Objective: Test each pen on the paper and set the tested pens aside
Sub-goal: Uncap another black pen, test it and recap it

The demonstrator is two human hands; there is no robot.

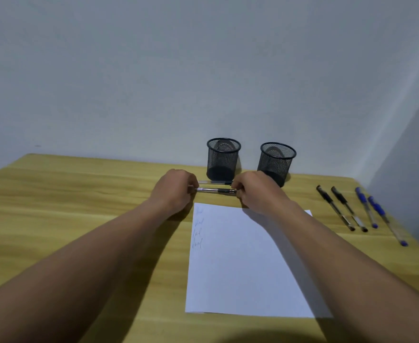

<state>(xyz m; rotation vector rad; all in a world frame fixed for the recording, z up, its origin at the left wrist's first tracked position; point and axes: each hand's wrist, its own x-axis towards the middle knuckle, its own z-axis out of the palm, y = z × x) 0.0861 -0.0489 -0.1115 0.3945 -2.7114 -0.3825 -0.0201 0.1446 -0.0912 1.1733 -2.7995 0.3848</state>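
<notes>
Now L hand (176, 190) & R hand (255, 191) pinch ends of black pen (215, 191), just past paper (240, 263).

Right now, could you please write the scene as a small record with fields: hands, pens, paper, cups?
hands: left hand and right hand each pinch one end of the held pen, beyond the paper
loose pen: lies before the left mesh cup
set aside: two black pens, two blue pens, right of paper
marks: four scribbles near paper's left edge
right mesh cup: upright, beside the left one

2 upright black mesh cups (223, 158) (276, 162) stand near the wooden table's (79, 194) far edge.
</notes>
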